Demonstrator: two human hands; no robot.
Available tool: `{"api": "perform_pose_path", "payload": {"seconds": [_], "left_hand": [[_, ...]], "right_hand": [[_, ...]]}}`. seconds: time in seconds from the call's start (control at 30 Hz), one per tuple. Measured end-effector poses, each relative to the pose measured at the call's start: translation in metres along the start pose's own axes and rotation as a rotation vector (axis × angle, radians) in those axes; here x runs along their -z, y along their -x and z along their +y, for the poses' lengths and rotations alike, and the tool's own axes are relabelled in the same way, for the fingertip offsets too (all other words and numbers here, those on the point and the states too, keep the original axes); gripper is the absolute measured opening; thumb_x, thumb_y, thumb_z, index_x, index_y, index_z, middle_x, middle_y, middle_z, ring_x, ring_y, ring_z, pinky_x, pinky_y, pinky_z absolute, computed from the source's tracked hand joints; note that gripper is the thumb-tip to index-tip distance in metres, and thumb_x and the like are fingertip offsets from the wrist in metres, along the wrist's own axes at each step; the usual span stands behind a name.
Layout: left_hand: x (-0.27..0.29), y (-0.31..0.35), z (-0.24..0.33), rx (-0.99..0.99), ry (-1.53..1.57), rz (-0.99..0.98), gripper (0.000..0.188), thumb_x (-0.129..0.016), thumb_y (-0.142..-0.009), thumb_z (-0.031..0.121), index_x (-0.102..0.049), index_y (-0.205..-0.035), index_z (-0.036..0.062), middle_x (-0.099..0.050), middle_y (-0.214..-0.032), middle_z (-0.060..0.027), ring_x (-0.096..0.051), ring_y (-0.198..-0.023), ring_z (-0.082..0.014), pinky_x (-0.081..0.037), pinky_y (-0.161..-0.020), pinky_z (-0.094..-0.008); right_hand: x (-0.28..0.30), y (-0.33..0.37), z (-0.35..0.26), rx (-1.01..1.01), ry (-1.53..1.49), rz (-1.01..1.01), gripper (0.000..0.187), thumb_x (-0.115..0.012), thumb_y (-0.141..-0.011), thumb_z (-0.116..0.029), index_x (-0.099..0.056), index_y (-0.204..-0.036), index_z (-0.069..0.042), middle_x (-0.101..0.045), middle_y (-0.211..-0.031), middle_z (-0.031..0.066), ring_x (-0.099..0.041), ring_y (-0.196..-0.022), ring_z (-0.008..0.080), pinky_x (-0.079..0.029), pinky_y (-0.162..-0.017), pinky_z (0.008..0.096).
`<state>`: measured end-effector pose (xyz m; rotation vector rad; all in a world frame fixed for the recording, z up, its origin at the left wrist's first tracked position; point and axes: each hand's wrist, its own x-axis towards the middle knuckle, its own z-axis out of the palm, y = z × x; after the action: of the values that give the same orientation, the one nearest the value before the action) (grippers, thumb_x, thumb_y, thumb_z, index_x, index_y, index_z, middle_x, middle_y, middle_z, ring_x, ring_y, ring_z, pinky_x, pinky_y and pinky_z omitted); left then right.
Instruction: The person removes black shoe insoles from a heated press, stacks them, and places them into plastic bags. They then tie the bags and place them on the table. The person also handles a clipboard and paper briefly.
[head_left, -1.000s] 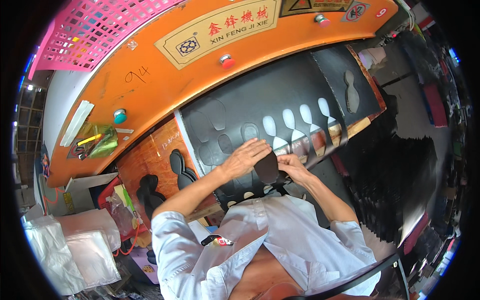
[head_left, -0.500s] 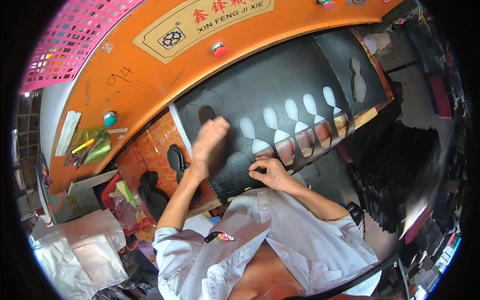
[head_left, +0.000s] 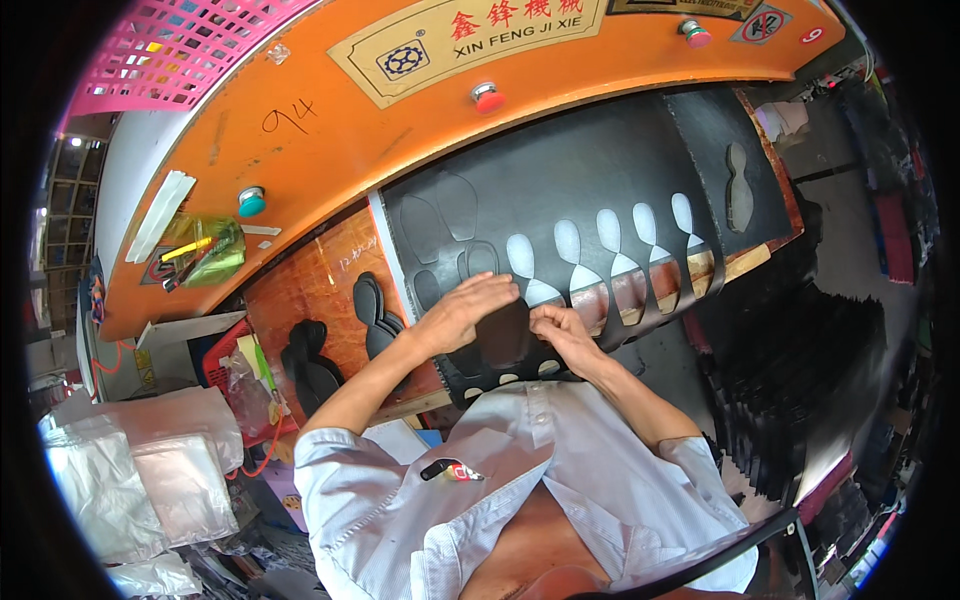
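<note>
A black sheet (head_left: pixel 600 140) lies across the machine bed, with several sole-shaped holes in a row showing white and brown beneath. Cut outlines (head_left: pixel 458 205) mark its left end. Over the sheet's near left part is my left hand (head_left: pixel 470 308), fingers together, closed on a dark brown sole-shaped piece (head_left: pixel 503 338); the thumb is hidden. Close by on the right, my right hand (head_left: pixel 567 332) is closed in a pinch on the black sheet beside the leftmost hole. Stacks of black sole-shaped pieces (head_left: pixel 308 365) rest on the orange-brown board at left.
An orange machine front (head_left: pixel 340 130) with red and green buttons (head_left: pixel 487 97) runs along the far side. A grey sole-shaped piece (head_left: pixel 738 190) lies on the right end of the bed. Dark sheets (head_left: pixel 790 380) are piled at right. Clear plastic bags (head_left: pixel 185 490) lie lower left.
My left hand has swung right and nearer to me with the brown piece, stopping beside my right hand. My right hand stays pinched near the leftmost hole. The view has shifted slightly.
</note>
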<state>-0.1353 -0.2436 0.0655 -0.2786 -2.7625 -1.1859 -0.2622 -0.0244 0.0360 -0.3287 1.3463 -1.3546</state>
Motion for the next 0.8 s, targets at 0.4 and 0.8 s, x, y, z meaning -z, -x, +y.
{"api": "perform_pose_path", "payload": {"seconds": [0.4,0.8], "left_hand": [[0.050,0.055,0.011,0.111,-0.194,0.451,0.043,-0.066,-0.091,-0.001,-0.064,-0.133,0.0024,-0.068,-0.133,-0.0133,-0.056,-0.137,-0.0322,-0.035,-0.122,-0.0480],[0.027,0.073,0.001,0.078,-0.240,-0.071,0.069,-0.074,-0.076,0.002,-0.055,-0.142,0.0008,-0.054,-0.147,-0.0185,-0.045,-0.144,-0.0336,-0.032,-0.124,-0.0508]], "right_hand": [[-0.061,-0.008,0.013,0.146,0.480,-0.185,0.020,-0.076,-0.087,-0.014,-0.073,-0.097,0.003,-0.073,-0.091,0.0164,-0.070,-0.087,0.0253,-0.053,-0.080,0.0357],[-0.058,-0.021,0.023,-0.065,-0.224,-0.303,0.021,-0.056,-0.103,-0.012,-0.071,-0.110,0.001,-0.072,-0.099,0.0030,-0.065,-0.091,0.0077,-0.052,-0.086,0.0260]]}}
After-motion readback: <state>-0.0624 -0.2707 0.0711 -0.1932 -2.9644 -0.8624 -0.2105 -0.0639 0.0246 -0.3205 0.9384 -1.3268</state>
